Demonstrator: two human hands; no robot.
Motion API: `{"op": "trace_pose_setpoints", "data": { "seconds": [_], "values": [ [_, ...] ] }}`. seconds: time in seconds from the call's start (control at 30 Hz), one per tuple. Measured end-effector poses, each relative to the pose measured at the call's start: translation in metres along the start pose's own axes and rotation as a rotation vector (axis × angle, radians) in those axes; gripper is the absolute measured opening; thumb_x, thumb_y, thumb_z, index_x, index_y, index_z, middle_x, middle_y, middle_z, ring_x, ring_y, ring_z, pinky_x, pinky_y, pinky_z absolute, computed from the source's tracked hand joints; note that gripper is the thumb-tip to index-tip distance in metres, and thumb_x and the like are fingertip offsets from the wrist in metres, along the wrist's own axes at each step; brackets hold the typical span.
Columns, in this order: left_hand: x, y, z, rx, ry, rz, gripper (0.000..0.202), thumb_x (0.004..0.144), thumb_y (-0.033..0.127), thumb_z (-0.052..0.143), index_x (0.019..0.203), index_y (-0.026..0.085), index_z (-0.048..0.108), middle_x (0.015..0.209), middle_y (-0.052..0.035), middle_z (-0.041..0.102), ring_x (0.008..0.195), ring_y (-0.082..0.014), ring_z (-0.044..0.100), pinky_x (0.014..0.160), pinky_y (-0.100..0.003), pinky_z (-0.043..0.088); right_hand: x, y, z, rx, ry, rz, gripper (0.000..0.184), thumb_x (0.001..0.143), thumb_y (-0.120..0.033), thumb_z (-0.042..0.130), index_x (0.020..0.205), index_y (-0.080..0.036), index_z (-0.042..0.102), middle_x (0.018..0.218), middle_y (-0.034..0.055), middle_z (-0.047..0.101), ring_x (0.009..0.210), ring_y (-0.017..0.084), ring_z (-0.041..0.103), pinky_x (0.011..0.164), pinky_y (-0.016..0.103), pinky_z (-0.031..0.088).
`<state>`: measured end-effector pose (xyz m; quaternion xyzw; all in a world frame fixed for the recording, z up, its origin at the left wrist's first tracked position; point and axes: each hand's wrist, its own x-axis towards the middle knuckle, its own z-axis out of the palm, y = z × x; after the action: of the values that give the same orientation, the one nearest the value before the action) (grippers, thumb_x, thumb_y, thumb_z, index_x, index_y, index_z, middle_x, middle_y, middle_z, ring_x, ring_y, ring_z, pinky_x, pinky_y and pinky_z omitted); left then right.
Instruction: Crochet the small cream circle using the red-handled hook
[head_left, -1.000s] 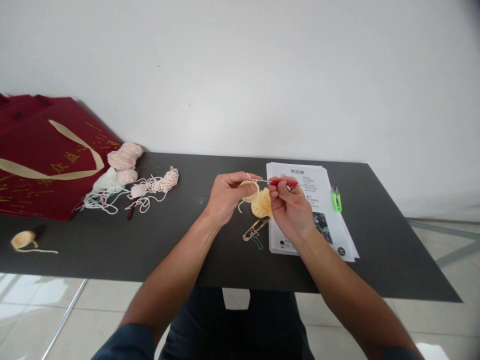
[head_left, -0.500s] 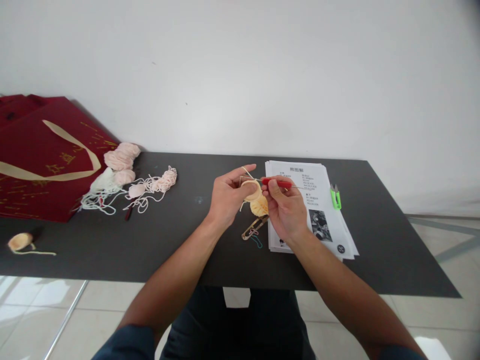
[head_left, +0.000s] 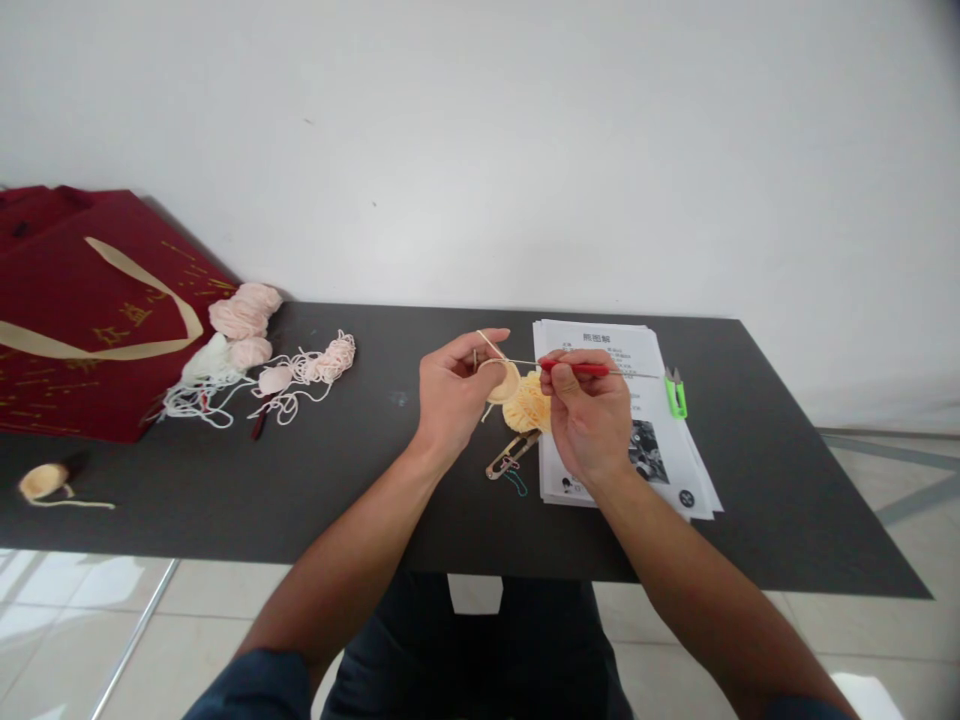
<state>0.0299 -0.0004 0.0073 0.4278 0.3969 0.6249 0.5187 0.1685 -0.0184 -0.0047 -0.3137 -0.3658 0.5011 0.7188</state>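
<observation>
My left hand [head_left: 448, 392] pinches a small round piece of tan crochet work [head_left: 504, 381], with a strand of yarn running over its forefinger. My right hand [head_left: 590, 415] grips a crochet hook with a red handle [head_left: 577, 368], its metal tip pointing left at the crochet piece. Between and under the hands lies a small skein of yellow yarn [head_left: 527, 408]. Both hands hover just above the dark table [head_left: 352, 470], beside the stack of printed sheets [head_left: 637, 420].
A large safety pin with coloured stitch markers [head_left: 510, 462] lies below the hands. Green thread snips [head_left: 676, 391] rest right of the sheets. Pink and white yarn bundles [head_left: 247, 350] and a red bag [head_left: 82, 310] sit at the left, a small tan piece [head_left: 41, 482] near the left edge.
The right hand has drawn the hook a little to the right, away from the crochet piece. The left hand's forefinger stays raised with the yarn over it.
</observation>
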Motion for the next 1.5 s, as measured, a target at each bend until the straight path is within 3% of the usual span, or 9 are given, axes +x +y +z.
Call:
{"op": "trace_pose_setpoints", "data": {
  "seconds": [0.27,0.63,0.93,1.13,1.5],
  "values": [
    [-0.0004,0.0001,0.0004,0.055,0.074,0.02,0.027,0.07,0.016,0.075,0.096,0.022,0.081,0.074,0.002,0.068,0.063,-0.0101,0.054,0.062,-0.025,0.043,-0.0019,0.0024,-0.007,-0.147,0.013,-0.153,0.016,0.082,-0.017,0.082,0.087,-0.027,0.07,0.092,-0.0014,0.077,0.067,0.01,0.063,0.063,0.026,0.051],
    [-0.0034,-0.0006,0.0014,0.095,0.128,0.075,0.026,0.072,0.015,0.075,0.096,0.022,0.081,0.074,0.0019,0.066,0.062,-0.0096,0.052,0.06,-0.025,0.041,-0.0038,0.0027,-0.0055,-0.221,0.048,-0.188,0.016,0.081,-0.02,0.084,0.086,-0.027,0.07,0.092,-0.0017,0.077,0.066,0.01,0.064,0.062,0.028,0.054],
    [-0.0043,-0.0002,0.0043,0.065,0.141,0.072,0.024,0.073,0.016,0.076,0.096,0.02,0.08,0.076,0.0008,0.071,0.065,-0.0103,0.057,0.064,-0.025,0.045,-0.002,0.0011,-0.0055,-0.188,0.042,-0.172,0.017,0.08,-0.024,0.085,0.086,-0.027,0.07,0.091,-0.0018,0.077,0.065,0.01,0.064,0.062,0.027,0.055],
    [-0.0044,-0.0037,0.0034,0.039,0.132,0.097,0.023,0.074,0.014,0.076,0.096,0.021,0.08,0.076,0.0012,0.071,0.065,-0.0094,0.058,0.063,-0.024,0.046,-0.0018,0.0023,-0.0062,-0.197,0.037,-0.197,0.016,0.082,-0.02,0.083,0.087,-0.026,0.07,0.092,-0.0017,0.078,0.066,0.009,0.066,0.062,0.026,0.056],
    [-0.004,-0.0064,0.0039,0.088,0.18,0.115,0.025,0.073,0.015,0.077,0.097,0.021,0.081,0.077,0.0012,0.072,0.064,-0.0096,0.06,0.062,-0.023,0.049,-0.0045,0.0076,-0.0055,-0.257,-0.021,-0.378,0.022,0.082,-0.008,0.079,0.092,-0.028,0.077,0.094,-0.001,0.081,0.07,0.012,0.072,0.062,0.028,0.059]
  ]
}}
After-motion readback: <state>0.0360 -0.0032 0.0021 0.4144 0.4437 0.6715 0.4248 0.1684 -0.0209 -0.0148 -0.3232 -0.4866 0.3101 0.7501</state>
